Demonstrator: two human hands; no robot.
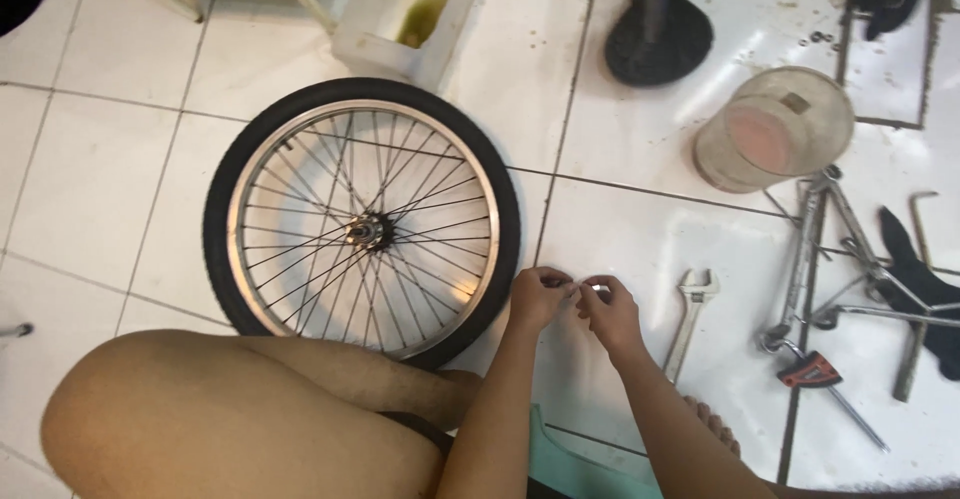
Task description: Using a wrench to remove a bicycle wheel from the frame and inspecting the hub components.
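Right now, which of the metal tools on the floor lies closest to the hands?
The adjustable wrench, lying alone just right of the right hand. The other tools sit in a tangled pile farther right, beside the black cloth.

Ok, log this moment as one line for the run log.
left hand: pinching small metal part | right hand: on same part | bicycle wheel: flat on floor, left of hands | wrench: on floor, right

1. We see bare white tiled floor [620,229] ahead of the hands.
2. The black-tyred spoked bicycle wheel [362,224] blocks the left.
3. The silver adjustable wrench [691,309] and a heap of metal tools [850,279] crowd the right.
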